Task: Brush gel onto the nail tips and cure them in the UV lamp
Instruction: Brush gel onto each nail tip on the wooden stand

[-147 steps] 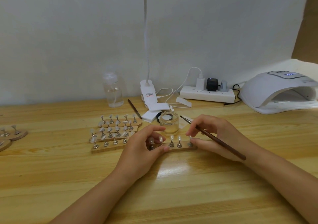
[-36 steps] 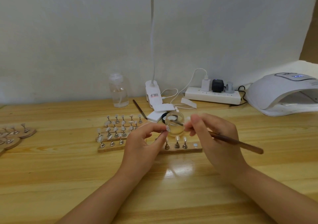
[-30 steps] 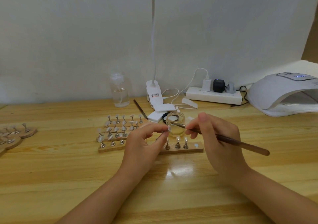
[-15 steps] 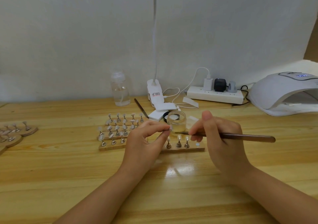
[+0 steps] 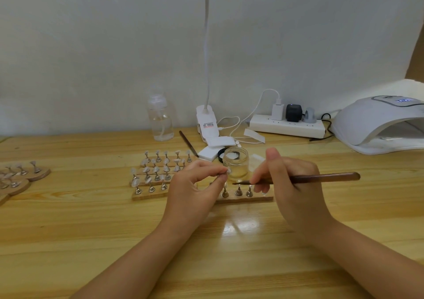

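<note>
Centre frame, left hand pinches a nail tip; right hand grips the brush, bristles nearing. Brushing step; next needs a steady stroke. UV lamp waits far right.

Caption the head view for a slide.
Left hand pinches a nail tip while right hand aims the brush.

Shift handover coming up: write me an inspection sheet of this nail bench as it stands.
Surface: wooden table, glossy.
Job's things: gel jar open; wooden stand with pegs; UV lamp at far right.
Clutter: spray bottle, spare brush, more nail stands.
Grippers: left hand pinches a nail tip; right hand holds the brush.
Cables: white cable to power strip.
Surroundings: plain wall; desk lamp.
</note>
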Demonstrator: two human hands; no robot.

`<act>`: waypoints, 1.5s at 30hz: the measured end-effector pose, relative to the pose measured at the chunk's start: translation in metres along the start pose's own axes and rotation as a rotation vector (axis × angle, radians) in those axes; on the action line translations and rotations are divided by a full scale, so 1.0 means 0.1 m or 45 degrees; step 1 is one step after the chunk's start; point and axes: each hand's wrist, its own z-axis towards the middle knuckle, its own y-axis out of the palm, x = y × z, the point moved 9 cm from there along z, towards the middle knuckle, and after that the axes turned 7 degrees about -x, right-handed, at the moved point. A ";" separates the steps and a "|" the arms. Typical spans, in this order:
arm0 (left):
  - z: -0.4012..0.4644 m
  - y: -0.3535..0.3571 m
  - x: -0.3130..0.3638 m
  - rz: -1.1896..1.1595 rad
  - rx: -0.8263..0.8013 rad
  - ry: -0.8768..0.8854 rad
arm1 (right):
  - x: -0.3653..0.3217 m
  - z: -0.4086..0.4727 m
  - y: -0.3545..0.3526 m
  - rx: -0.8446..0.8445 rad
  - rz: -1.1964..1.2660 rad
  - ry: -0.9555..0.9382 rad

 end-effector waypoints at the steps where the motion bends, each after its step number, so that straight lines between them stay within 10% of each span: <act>1: 0.00 0.00 0.00 -0.001 -0.001 -0.001 | -0.02 0.00 -0.01 0.014 -0.010 -0.021; 45: -0.02 -0.04 -0.06 -0.032 0.046 -0.068 | 0.08 -0.01 -0.07 0.121 0.145 0.147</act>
